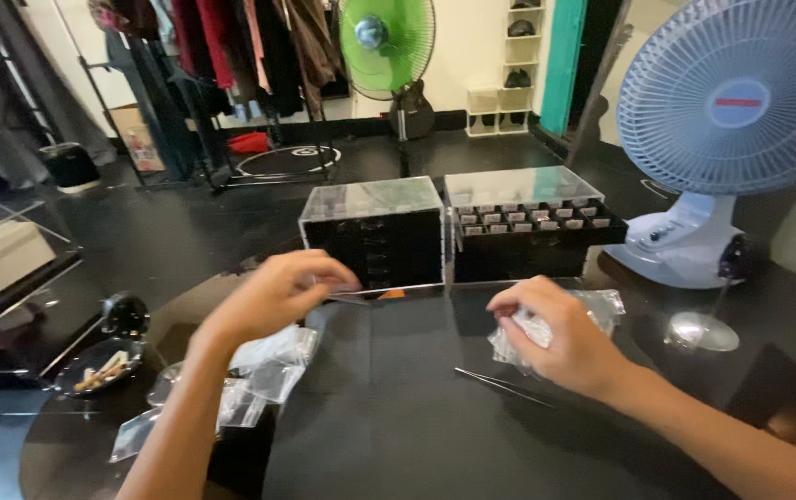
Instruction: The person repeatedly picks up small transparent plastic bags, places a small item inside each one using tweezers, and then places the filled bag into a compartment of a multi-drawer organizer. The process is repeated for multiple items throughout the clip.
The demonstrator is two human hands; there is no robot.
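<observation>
On the black table [416,407], thin metal tweezers [504,386] lie just beside the right hand [560,338], its fingers gripping a small clear plastic bag [592,310], the left hand [277,294] pinching something thin near the clear acrylic drawer box [375,231].

On the black counter [398,407], the left hand [277,292] pinches something thin near the clear drawer box [375,231], while the right hand [560,338] grips small clear plastic bags [601,306]. Tweezers [504,386] lie just beside the right hand, more empty bags [259,370] are heaped near the left edge, and a blue fan [731,102] stands at the far right corner.
</observation>
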